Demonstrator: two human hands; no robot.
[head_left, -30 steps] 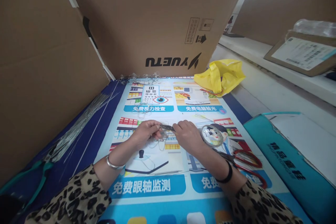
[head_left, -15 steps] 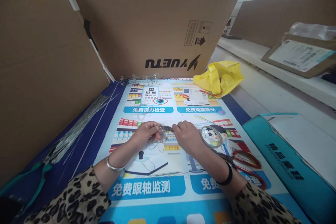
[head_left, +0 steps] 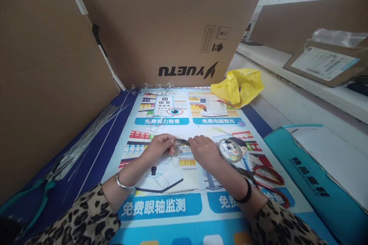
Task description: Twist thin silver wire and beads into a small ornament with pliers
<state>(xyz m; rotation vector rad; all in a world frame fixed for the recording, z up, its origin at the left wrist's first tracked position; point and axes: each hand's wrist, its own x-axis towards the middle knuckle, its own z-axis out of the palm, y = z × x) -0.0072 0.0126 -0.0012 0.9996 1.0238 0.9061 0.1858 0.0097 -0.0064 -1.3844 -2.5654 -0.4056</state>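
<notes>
Over the printed poster mat (head_left: 186,183), my left hand (head_left: 159,148) pinches a thin wire piece between thumb and fingertips. Loops of this wire (head_left: 175,159) hang below the fingers. My right hand (head_left: 204,152) is closed around a dark pair of pliers (head_left: 182,142), whose narrow jaws point left and reach the wire at my left fingertips. The palm hides the pliers' handles. Just right of my right hand lies a round, clear-looking ring or roll (head_left: 230,150). Red-handled scissors (head_left: 268,175) lie beside my right forearm, partly covered by it.
A bundle of straight wires (head_left: 86,139) and teal-handled pliers (head_left: 48,184) lie at the left. Bent wire pieces (head_left: 155,88) sit by the cardboard wall (head_left: 138,26). A yellow bag (head_left: 247,86) is at the back right, a teal box (head_left: 304,172) at the right.
The view has shifted slightly. Both hands keep nearly the same pose, with the pliers' jaws still at the wire; the wire loops hang a little differently.
</notes>
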